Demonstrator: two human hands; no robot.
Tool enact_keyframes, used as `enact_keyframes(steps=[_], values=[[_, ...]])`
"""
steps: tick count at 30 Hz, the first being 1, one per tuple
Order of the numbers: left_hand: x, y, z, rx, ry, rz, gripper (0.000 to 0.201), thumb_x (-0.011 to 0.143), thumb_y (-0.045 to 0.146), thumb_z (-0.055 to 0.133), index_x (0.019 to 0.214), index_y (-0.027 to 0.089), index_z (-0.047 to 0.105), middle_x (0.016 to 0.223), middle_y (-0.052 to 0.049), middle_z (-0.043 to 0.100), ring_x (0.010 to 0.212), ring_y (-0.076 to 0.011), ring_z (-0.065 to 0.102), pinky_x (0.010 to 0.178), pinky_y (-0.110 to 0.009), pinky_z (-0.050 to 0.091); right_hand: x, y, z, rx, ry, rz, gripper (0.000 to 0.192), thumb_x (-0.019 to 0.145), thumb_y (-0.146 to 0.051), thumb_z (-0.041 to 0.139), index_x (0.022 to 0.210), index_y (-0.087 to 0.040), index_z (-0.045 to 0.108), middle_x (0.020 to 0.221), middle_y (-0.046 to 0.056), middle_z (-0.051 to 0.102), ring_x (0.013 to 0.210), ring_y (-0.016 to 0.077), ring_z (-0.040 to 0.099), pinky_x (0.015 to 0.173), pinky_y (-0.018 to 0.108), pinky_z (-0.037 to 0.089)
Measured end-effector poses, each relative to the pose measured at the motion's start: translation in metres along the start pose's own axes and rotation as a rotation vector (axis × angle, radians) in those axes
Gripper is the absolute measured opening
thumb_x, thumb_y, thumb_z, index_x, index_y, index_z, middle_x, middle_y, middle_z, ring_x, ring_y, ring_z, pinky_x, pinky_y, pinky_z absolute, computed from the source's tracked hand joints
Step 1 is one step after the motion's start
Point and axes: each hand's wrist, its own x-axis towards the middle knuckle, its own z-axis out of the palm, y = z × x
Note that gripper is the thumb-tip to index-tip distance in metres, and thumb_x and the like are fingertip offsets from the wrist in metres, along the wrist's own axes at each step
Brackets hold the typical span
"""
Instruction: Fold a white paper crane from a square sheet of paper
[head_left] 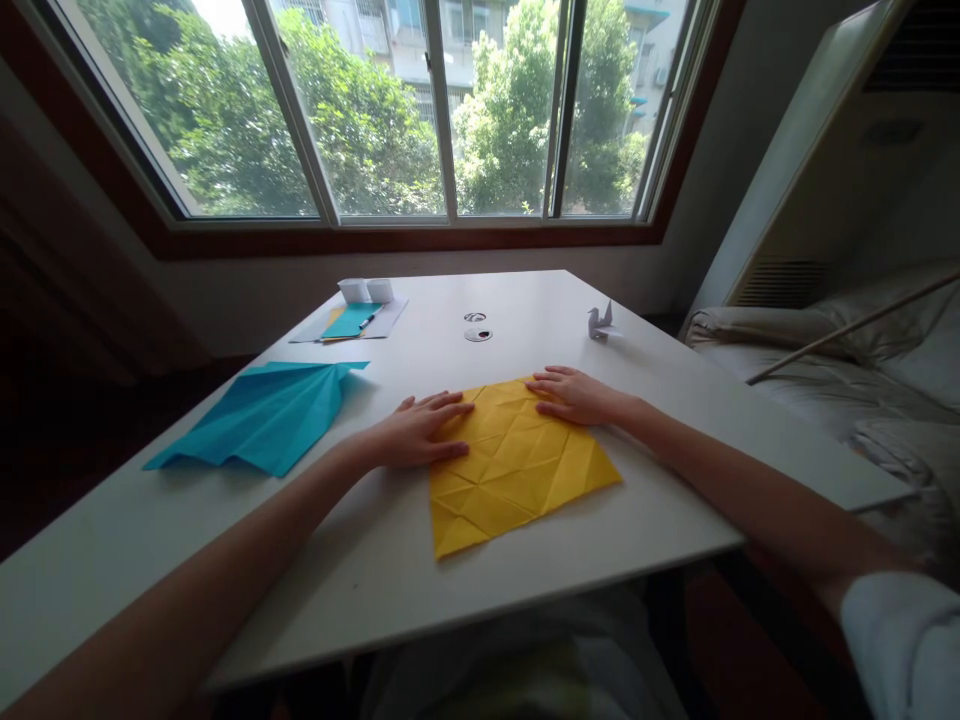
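Paper, yellow and creased all over, lies flat near the front edge of the white table [645,520]; this yellow sheet [517,470] sits under both my palms. My left hand [416,432] presses its left edge with fingers spread, grasping nothing. My right hand [574,395] rests flat on the far corner, likewise unclenched. A folded blue paper [262,415] lies left, apart. A small white paper crane [600,322] stands farther back.

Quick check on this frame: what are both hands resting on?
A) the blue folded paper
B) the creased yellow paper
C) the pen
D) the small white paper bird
B: the left hand and right hand lie flat on the far edge of the creased yellow paper on the table.
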Motion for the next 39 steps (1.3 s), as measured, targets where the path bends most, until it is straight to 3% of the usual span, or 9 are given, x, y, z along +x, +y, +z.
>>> enact_keyframes(steps=[5,12,14,17,21,25,29,32,39], values=[[0.003,-0.004,0.002,0.059,0.07,-0.203,0.07,0.082,0.068,0.023,0.138,0.027,0.032,0.145,-0.009,0.032,0.129,-0.0302,0.032,0.1,-0.049,0.028,-0.001,-0.009,-0.012,0.03,0.182,-0.142,0.035,0.089,-0.037,0.043,0.114,-0.02,0.059,0.113,0.009,0.062,0.11,0.0234,0.051,0.094,0.039,0.04],[0.003,-0.005,0.002,0.196,0.179,-0.399,0.055,0.087,0.053,0.027,0.122,0.021,0.053,0.116,-0.015,0.056,0.105,-0.0315,0.05,0.082,-0.046,0.041,-0.001,-0.017,-0.012,0.054,0.166,-0.229,0.028,0.089,-0.033,0.044,0.103,-0.02,0.065,0.1,0.008,0.067,0.097,0.0202,0.057,0.087,0.035,0.042],[0.001,-0.001,0.0,0.216,0.214,-0.365,0.05,0.087,0.051,0.03,0.112,0.02,0.06,0.105,-0.015,0.059,0.102,-0.0308,0.05,0.079,-0.042,0.043,-0.001,-0.016,-0.011,0.053,0.135,-0.218,0.026,0.089,-0.031,0.045,0.1,-0.02,0.066,0.098,0.007,0.068,0.093,0.0195,0.059,0.086,0.035,0.041],[-0.003,0.009,-0.002,0.189,0.275,-0.185,0.043,0.087,0.047,0.035,0.097,0.02,0.067,0.097,-0.012,0.06,0.099,-0.0287,0.049,0.079,-0.039,0.043,0.0,-0.012,-0.01,0.046,0.115,-0.157,0.026,0.089,-0.03,0.044,0.098,-0.02,0.067,0.095,0.007,0.069,0.089,0.0195,0.06,0.083,0.034,0.042],[-0.005,0.019,-0.001,0.068,0.323,0.094,0.034,0.087,0.042,0.041,0.087,0.021,0.068,0.103,-0.009,0.058,0.103,-0.026,0.047,0.081,-0.036,0.044,0.0,-0.007,-0.011,0.063,0.119,-0.104,0.028,0.089,-0.031,0.044,0.099,-0.019,0.067,0.088,0.008,0.069,0.085,0.0196,0.06,0.079,0.033,0.043],[-0.003,0.015,0.002,-0.042,0.306,0.235,0.03,0.088,0.039,0.042,0.087,0.022,0.067,0.107,-0.008,0.058,0.101,-0.0222,0.051,0.082,-0.034,0.045,-0.002,-0.006,-0.01,0.082,0.065,-0.102,0.029,0.087,-0.035,0.047,0.105,-0.021,0.066,0.095,0.009,0.066,0.09,0.0212,0.058,0.079,0.033,0.044],[-0.001,0.003,0.007,-0.084,0.275,0.202,0.036,0.089,0.043,0.04,0.111,0.024,0.06,0.119,-0.009,0.055,0.106,-0.0237,0.052,0.089,-0.036,0.044,-0.005,-0.008,-0.008,0.13,0.012,-0.095,0.043,0.084,-0.047,0.048,0.117,-0.023,0.059,0.12,0.011,0.057,0.105,0.0249,0.054,0.089,0.039,0.041],[0.0,-0.003,0.008,-0.09,0.226,0.145,0.045,0.089,0.047,0.037,0.125,0.025,0.051,0.129,-0.009,0.05,0.115,-0.0257,0.049,0.094,-0.036,0.041,-0.006,-0.009,-0.01,0.163,-0.014,-0.094,0.048,0.082,-0.052,0.048,0.119,-0.023,0.056,0.118,0.01,0.059,0.105,0.0255,0.054,0.091,0.04,0.039],[0.0,-0.011,0.002,0.009,0.148,-0.01,0.051,0.088,0.05,0.033,0.131,0.027,0.045,0.135,-0.007,0.046,0.123,-0.0268,0.042,0.101,-0.041,0.033,-0.005,-0.009,-0.013,0.169,-0.027,-0.095,0.05,0.08,-0.055,0.05,0.116,-0.022,0.058,0.116,0.01,0.06,0.104,0.0254,0.055,0.09,0.04,0.04]])
